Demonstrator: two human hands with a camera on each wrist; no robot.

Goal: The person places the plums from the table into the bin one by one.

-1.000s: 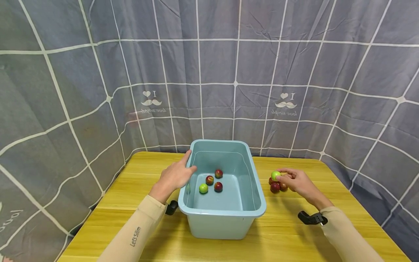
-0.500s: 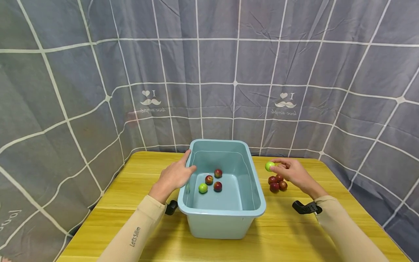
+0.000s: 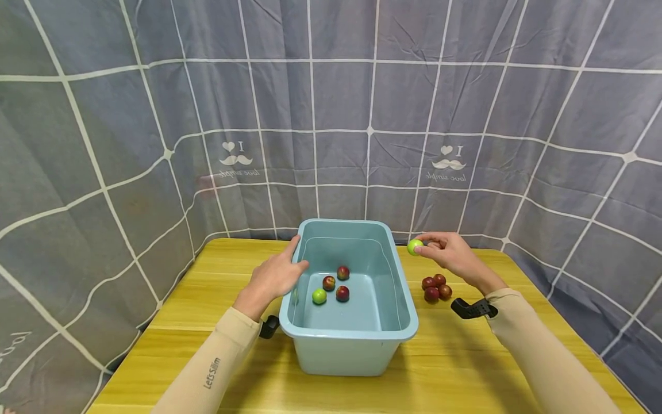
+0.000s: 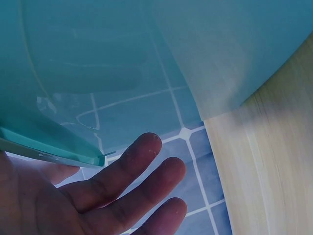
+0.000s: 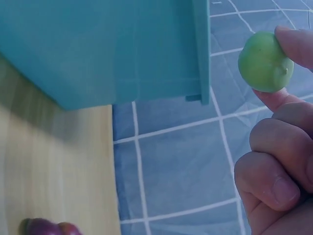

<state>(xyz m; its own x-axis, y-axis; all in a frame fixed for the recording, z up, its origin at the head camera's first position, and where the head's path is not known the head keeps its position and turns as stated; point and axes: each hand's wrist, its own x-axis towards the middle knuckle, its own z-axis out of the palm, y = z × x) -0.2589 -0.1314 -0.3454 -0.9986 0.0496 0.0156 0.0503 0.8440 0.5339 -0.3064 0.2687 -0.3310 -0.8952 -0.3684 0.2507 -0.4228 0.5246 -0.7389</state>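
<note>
In the head view my right hand pinches a green plum between thumb and index finger, the other fingers curled in. It is raised beyond the right rim of a light blue plastic tub; the right wrist view shows the same plum up close beside the tub wall. My left hand rests on the tub's left rim, thumb over the inner side. Its other fingers stretch loosely outside, below the rim. Inside the tub lie one green plum and several red plums.
A cluster of several dark red plums sits on the wooden table, right of the tub. Grey curtains with white grid lines stand behind the table and along both sides. Each wrist has a black strap.
My right hand has lifted the green plum off the red cluster and carried it up and left toward the tub. The left hand has stayed on the rim.
</note>
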